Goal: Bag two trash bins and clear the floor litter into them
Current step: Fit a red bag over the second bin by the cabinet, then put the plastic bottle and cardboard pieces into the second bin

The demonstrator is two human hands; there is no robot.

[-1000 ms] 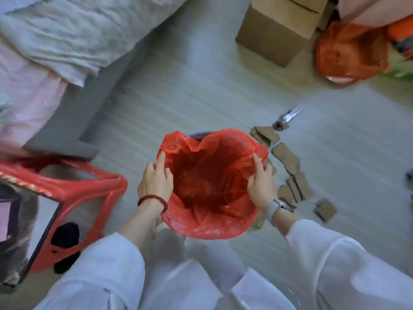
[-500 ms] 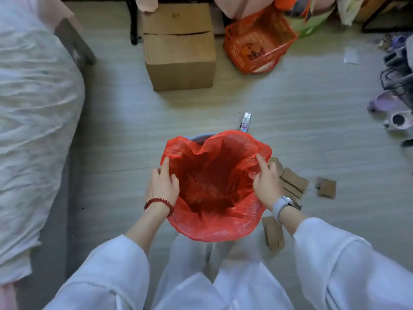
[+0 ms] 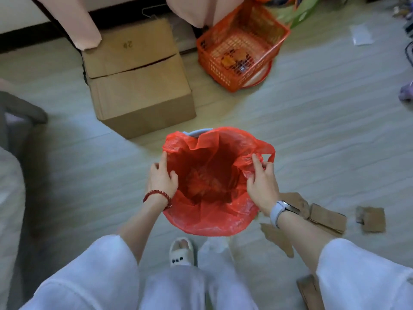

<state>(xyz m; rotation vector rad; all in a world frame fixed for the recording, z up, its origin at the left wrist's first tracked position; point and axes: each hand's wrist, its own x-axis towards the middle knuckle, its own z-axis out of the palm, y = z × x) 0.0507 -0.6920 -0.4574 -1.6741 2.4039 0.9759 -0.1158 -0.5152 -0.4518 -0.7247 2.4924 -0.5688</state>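
Bin: middle of the frame, only a blue rim part shows at the top, under the red bag.
Left hand: fingers curled over the bag's left edge, holding it.
Right hand: pinches the bag's right edge near its handle loop.
Cardboard pieces: lower right, on the floor beside the bin.
Cardboard box: upper left.
Orange basket: upper middle.

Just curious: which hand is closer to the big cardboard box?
Left. The left hand grips the bag's left edge, below the box; the right hand pinches the far edge.
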